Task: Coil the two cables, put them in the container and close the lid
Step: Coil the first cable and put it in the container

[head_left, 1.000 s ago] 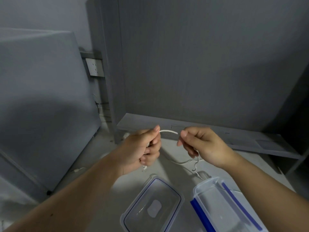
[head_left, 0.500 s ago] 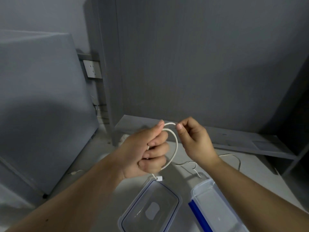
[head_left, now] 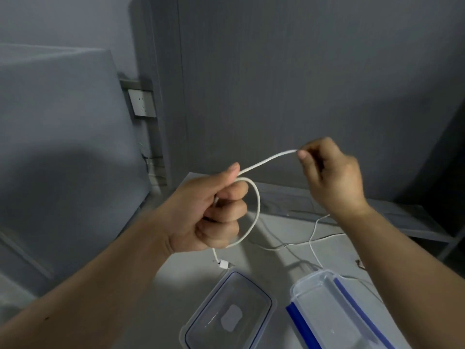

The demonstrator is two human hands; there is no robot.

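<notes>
My left hand (head_left: 214, 210) is closed around a white cable (head_left: 256, 197), which forms one loop beside the fingers; its white plug (head_left: 223, 264) dangles below the fist. From the thumb the cable runs up and right to my right hand (head_left: 332, 177), which pinches it between thumb and forefinger. The rest of the cable hangs down from that hand onto the table. A second, thinner cable (head_left: 281, 246) lies on the table behind. The clear container (head_left: 302, 293) with blue clips stands at lower right. Its clear lid (head_left: 266, 298) lies flat to the left of it.
The pale table (head_left: 176, 285) ends at a low grey shelf (head_left: 402, 217) against the grey wall. A large grey panel stands at left, with a wall socket (head_left: 141, 104) beyond it. A small dark object (head_left: 361, 264) lies on the table at right.
My right hand has drawn away up and to the right, pulling a straight length of cable out from my left hand. The loop in my left hand stays.
</notes>
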